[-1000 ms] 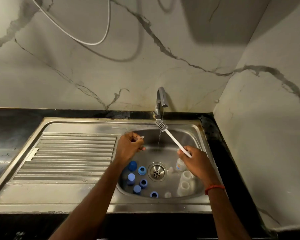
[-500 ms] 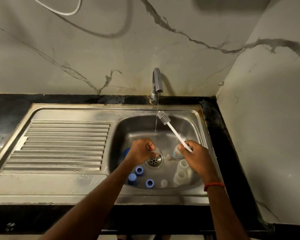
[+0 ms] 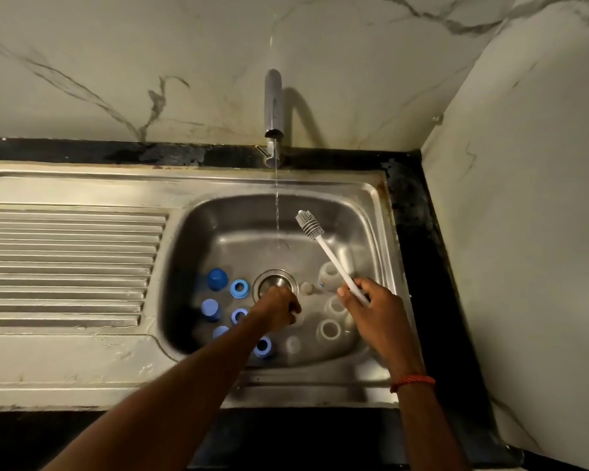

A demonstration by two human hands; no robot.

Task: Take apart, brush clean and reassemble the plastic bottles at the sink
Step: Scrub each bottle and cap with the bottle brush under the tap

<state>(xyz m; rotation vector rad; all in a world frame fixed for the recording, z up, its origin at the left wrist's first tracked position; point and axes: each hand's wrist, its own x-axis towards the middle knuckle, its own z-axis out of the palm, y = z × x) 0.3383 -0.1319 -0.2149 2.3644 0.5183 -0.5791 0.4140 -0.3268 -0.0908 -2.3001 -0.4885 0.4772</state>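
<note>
In the steel sink basin (image 3: 198,239) lie the taken-apart bottle parts. Blue caps (image 3: 217,278) and blue rings (image 3: 240,289) sit left of the drain (image 3: 272,279). Clear bottle bodies (image 3: 329,329) stand at the right, and one clear bottle (image 3: 327,274) lies on its side. My left hand (image 3: 279,309) is low in the basin just in front of the drain, fingers curled round a small pale part that barely shows. My right hand (image 3: 374,311) grips the white handle of a bottle brush (image 3: 323,248), its grey bristle head raised beside the water stream.
The tap (image 3: 273,107) runs a thin stream (image 3: 277,212) into the basin. A ribbed draining board (image 3: 65,263) lies to the left. A black counter edge (image 3: 419,253) and a marble wall close in on the right.
My left hand has dropped from under the tap down to the basin floor by the drain. The brush has moved away from the spout, to the right of the stream. The view has tilted down.
</note>
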